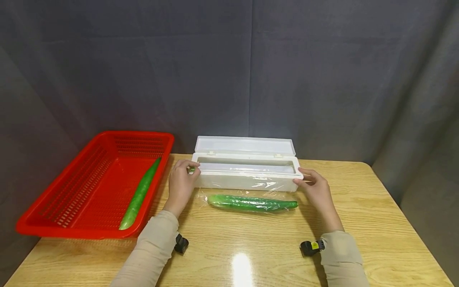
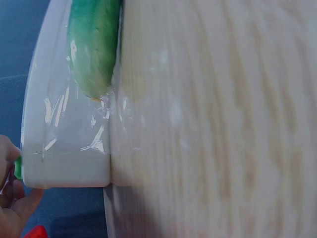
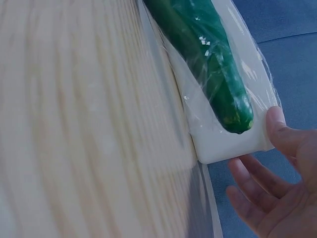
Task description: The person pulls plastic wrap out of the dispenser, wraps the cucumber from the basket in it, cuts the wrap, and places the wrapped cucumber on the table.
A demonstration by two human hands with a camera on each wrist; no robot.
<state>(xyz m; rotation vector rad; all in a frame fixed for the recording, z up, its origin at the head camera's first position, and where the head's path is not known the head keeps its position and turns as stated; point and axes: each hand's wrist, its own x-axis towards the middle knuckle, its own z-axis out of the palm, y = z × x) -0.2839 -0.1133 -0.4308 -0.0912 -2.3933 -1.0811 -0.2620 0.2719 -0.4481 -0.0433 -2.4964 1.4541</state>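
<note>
A white cling film dispenser [image 1: 247, 182] stands on the table with its lid raised at the back and a film roll inside. Clear film comes over its front, and a cucumber [image 1: 251, 203] lies wrapped in film just before it. At the dispenser's left end, my left hand [image 1: 181, 181] pinches a small green slider [image 2: 18, 167] between thumb and fingers. My right hand [image 1: 315, 189] grips the right end, its thumb on the front edge and its fingers against the end wall.
To the left, a red plastic basket [image 1: 91, 233] holds another cucumber [image 1: 140, 195], unwrapped, along its right side. A grey curtain [image 1: 229, 71] hangs behind the wooden table [image 1: 272, 255].
</note>
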